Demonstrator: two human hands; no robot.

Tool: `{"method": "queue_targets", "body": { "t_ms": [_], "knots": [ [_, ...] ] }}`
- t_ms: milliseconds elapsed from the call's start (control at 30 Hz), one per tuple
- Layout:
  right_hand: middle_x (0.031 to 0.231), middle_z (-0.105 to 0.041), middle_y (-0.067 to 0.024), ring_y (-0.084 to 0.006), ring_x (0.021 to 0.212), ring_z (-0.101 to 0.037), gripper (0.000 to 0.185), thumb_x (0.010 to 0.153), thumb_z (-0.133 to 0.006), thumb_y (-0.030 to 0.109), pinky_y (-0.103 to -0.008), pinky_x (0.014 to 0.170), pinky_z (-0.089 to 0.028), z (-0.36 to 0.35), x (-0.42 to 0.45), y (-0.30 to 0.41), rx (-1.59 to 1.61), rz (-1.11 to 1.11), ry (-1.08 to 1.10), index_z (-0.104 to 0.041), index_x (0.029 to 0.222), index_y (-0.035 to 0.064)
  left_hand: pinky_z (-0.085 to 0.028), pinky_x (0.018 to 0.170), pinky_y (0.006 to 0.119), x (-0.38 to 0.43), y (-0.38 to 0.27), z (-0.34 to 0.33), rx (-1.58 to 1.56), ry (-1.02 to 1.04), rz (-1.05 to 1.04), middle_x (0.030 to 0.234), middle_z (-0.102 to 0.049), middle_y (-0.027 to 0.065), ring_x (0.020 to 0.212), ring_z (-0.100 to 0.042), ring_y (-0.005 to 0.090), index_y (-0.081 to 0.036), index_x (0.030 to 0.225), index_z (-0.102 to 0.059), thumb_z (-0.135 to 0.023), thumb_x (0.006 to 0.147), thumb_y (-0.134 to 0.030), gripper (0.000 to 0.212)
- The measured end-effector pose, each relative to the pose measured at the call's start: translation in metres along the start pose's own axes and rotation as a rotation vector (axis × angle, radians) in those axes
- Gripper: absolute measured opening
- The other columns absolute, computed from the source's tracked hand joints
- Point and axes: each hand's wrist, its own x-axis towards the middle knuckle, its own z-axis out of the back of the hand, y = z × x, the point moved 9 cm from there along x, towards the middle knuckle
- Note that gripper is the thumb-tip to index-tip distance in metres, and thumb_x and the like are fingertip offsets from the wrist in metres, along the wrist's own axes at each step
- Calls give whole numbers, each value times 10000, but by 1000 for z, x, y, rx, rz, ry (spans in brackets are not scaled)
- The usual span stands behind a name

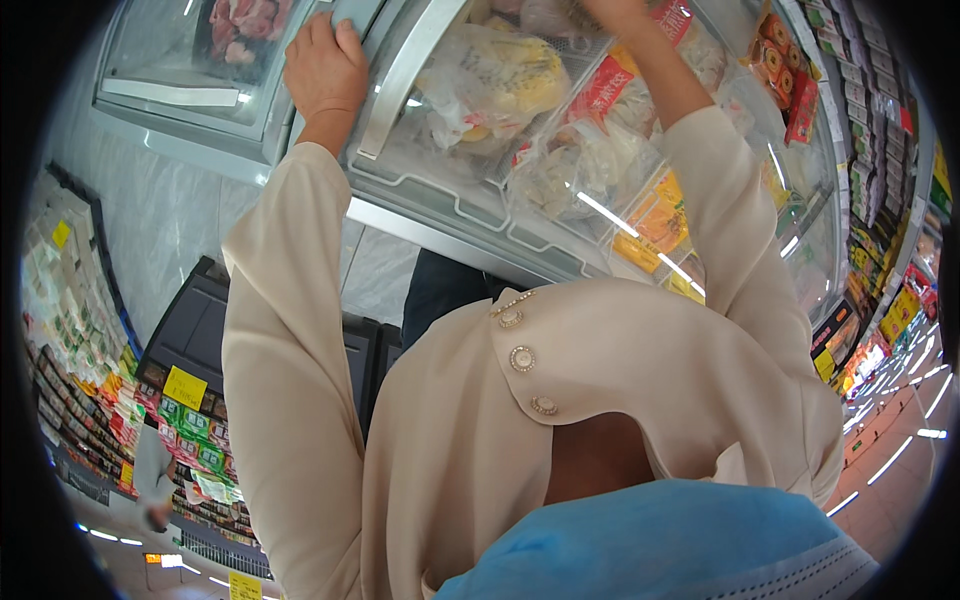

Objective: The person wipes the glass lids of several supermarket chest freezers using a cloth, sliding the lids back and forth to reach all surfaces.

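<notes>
My left hand (326, 71) lies on the grey frame (364, 19) between two chest freezer sections, its fingers curled over the edge. My right hand (619, 11) reaches over the freezer at the top of the view. Its fingers are cut off by the picture's rim, so I cannot see what they hold. Below it are clear plastic bags of frozen food, one with red print (600, 86). A bag with yellowish contents (517, 71) lies to the left of these. Yellow packets (656, 221) sit nearer my body, in the right compartment.
A white wire divider (480, 214) edges the freezer's near side. Packaged meat (244, 26) shows through the glass lid (172, 94) at left. Stocked shelves (862, 112) stand at right. A dark display bin (187, 315) and a distant person (154, 465) are behind me.
</notes>
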Motion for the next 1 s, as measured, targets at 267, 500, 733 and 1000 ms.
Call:
{"method": "queue_targets", "body": {
  "t_ms": [267,500,733,1000],
  "knots": [
    [1230,-620,-133,-332,1198,-555,349,901,-613,314,-549,995,-399,11,35,-61,-131,-225,-13,-620,1195,125,-500,880,485,0,2,-1,13,-9,-12,1158,-681,114,1058,-610,368,-94,1149,-640,-482,989,-368,354],
    [1473,-487,-188,-365,1359,-443,602,952,-517,352,-546,1120,-324,-5,53,-80,-277,-58,-352,-454,1453,25,-477,950,471,1,0,-2,-6,0,7,1253,-649,97,1119,-592,346,-97,1173,-639,-488,990,-364,357],
    [1442,-507,-126,-314,1356,-449,520,927,-568,330,-474,1125,-321,-53,-56,108,-148,483,127,-545,1352,32,-466,974,474,2,-1,0,-15,16,6,1300,-632,103,1166,-575,346,-95,1198,-637,-495,989,-344,355],
    [1429,-518,-124,-290,1375,-430,506,887,-582,293,-470,1131,-316,-21,0,8,-161,521,148,-560,1334,56,-457,982,466,-2,2,2,-11,21,-11,1311,-620,104,1172,-567,344,-82,1210,-630,-508,986,-315,346]
  ]
}}
